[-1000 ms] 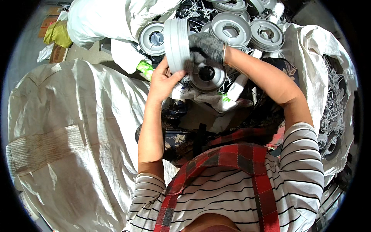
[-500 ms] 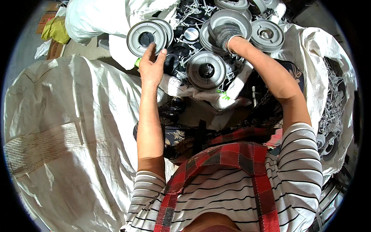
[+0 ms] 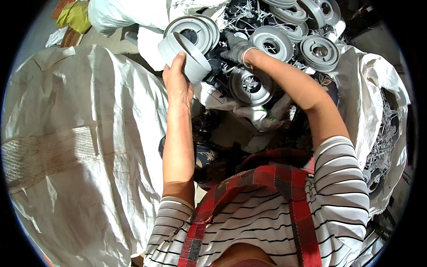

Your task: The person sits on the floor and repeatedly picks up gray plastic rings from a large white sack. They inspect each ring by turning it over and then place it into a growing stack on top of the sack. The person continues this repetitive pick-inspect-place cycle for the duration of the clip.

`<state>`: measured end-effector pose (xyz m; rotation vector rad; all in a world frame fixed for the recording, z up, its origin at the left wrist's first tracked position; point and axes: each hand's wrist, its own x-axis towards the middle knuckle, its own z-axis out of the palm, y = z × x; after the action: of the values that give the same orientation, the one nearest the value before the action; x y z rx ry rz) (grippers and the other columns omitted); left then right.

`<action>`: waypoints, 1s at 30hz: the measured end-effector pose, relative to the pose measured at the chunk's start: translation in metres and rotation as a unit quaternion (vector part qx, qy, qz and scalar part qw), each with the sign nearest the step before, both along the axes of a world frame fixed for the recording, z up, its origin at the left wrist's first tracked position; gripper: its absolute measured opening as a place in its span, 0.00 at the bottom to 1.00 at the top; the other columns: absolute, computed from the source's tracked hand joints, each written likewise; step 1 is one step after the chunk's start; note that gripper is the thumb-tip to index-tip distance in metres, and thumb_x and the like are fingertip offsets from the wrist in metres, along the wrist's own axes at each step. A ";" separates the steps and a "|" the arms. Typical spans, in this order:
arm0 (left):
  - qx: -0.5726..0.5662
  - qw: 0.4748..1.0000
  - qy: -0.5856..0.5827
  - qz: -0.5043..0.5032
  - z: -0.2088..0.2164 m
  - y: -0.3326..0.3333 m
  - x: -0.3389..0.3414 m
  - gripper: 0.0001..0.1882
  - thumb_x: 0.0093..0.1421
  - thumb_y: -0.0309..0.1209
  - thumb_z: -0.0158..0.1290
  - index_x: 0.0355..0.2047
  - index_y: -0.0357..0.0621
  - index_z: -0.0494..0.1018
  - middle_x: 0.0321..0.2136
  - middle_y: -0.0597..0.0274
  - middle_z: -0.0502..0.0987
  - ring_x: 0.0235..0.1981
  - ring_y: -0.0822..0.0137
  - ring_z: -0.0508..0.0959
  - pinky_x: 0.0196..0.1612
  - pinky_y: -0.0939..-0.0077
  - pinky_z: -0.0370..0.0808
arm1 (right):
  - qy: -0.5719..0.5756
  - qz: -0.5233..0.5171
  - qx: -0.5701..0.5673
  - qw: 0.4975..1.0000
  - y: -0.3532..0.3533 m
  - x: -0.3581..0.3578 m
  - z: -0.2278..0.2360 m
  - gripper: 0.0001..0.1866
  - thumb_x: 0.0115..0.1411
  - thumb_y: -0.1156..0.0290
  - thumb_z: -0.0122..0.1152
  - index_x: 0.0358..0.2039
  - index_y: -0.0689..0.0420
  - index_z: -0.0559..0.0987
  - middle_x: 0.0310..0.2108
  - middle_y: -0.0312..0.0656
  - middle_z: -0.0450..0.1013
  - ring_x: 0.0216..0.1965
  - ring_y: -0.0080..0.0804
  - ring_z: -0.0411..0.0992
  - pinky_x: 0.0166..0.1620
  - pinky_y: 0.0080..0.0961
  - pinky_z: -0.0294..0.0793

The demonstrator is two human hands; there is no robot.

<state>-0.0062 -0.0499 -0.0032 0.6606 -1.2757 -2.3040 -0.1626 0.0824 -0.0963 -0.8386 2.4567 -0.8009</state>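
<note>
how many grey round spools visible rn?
About 7: one in the left hand at, one behind it, one below the gloved right hand at, one beside it, one right, two top. More may be buried.

Our left hand [image 3: 178, 82] bare, raised ahead on a straight forearm, fingers curled shut in a grip, our right hand [image 3: 235, 46] gloved in grey, reaching further forward, arm bent at the elbow, striped sleeves at both upper arms

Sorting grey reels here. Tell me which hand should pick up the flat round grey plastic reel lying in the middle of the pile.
Right, probably. The gloved right hand hovers just above that flat round grey plastic reel, while the bare left hand is already gripping another grey reel.
</note>
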 end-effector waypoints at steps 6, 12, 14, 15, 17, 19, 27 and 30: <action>-0.079 0.996 -0.043 -0.005 -0.001 0.006 -0.004 0.20 0.52 0.27 0.58 0.44 0.31 0.68 0.38 0.55 0.74 0.37 0.66 0.75 0.43 0.74 0.71 | 0.107 -0.007 0.046 0.993 -0.005 -0.016 -0.026 0.16 0.52 0.64 0.52 0.37 0.61 0.76 0.40 0.52 0.73 0.45 0.43 0.71 0.47 0.30 0.69; 0.072 0.991 -0.034 -0.111 -0.002 0.015 -0.003 0.17 0.56 0.29 0.52 0.43 0.30 0.67 0.37 0.50 0.75 0.40 0.63 0.76 0.45 0.70 0.73 | -0.050 -0.059 -0.226 0.971 0.027 0.001 0.048 0.15 0.52 0.60 0.57 0.33 0.59 0.78 0.28 0.48 0.75 0.30 0.40 0.73 0.37 0.30 0.71; 0.091 0.980 0.002 -0.176 -0.002 0.024 -0.005 0.17 0.58 0.30 0.50 0.45 0.30 0.66 0.40 0.50 0.74 0.42 0.62 0.75 0.48 0.68 0.72 | 0.013 -0.063 -0.272 0.960 0.035 0.019 0.056 0.15 0.52 0.60 0.57 0.33 0.59 0.78 0.28 0.48 0.75 0.30 0.42 0.73 0.37 0.30 0.71; 0.082 0.980 0.000 -0.179 -0.004 0.029 -0.002 0.18 0.59 0.31 0.50 0.45 0.30 0.66 0.41 0.50 0.74 0.42 0.62 0.75 0.48 0.67 0.72 | 0.063 -0.051 -0.258 0.963 0.035 0.023 0.060 0.15 0.52 0.60 0.57 0.32 0.60 0.78 0.29 0.48 0.75 0.31 0.42 0.73 0.38 0.30 0.71; 0.047 0.983 -0.010 -0.179 -0.005 0.034 0.002 0.20 0.59 0.34 0.51 0.46 0.30 0.66 0.42 0.52 0.74 0.42 0.62 0.75 0.47 0.66 0.72 | 0.006 0.002 -0.246 0.969 0.041 0.027 0.068 0.18 0.51 0.59 0.58 0.37 0.59 0.77 0.30 0.48 0.75 0.33 0.41 0.73 0.39 0.29 0.71; 0.011 0.982 -0.026 -0.187 -0.008 0.033 0.007 0.21 0.58 0.35 0.51 0.45 0.30 0.66 0.42 0.53 0.74 0.41 0.62 0.75 0.47 0.66 0.72 | -0.121 0.038 -0.247 0.961 0.051 0.046 0.105 0.30 0.46 0.53 0.63 0.47 0.57 0.72 0.37 0.50 0.74 0.38 0.39 0.74 0.42 0.28 0.71; -0.034 0.963 -0.077 -0.256 -0.009 0.027 0.006 0.23 0.56 0.39 0.54 0.44 0.30 0.67 0.40 0.53 0.75 0.40 0.64 0.76 0.45 0.68 0.73 | 0.282 0.205 -0.234 0.908 0.058 0.036 0.076 0.29 0.38 0.59 0.66 0.42 0.61 0.73 0.38 0.51 0.71 0.41 0.50 0.69 0.46 0.36 0.68; -0.026 0.956 -0.080 -0.281 -0.005 0.028 0.007 0.24 0.56 0.39 0.54 0.44 0.30 0.67 0.40 0.54 0.75 0.40 0.64 0.76 0.45 0.69 0.73 | 0.332 0.278 -0.198 0.879 0.061 0.036 0.078 0.24 0.39 0.63 0.62 0.39 0.60 0.73 0.35 0.51 0.70 0.39 0.51 0.69 0.46 0.38 0.68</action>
<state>0.0008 -0.0220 -0.0087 0.5213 -1.7795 -2.6860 -0.1268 0.1434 -0.0180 -2.1592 2.3534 -0.8966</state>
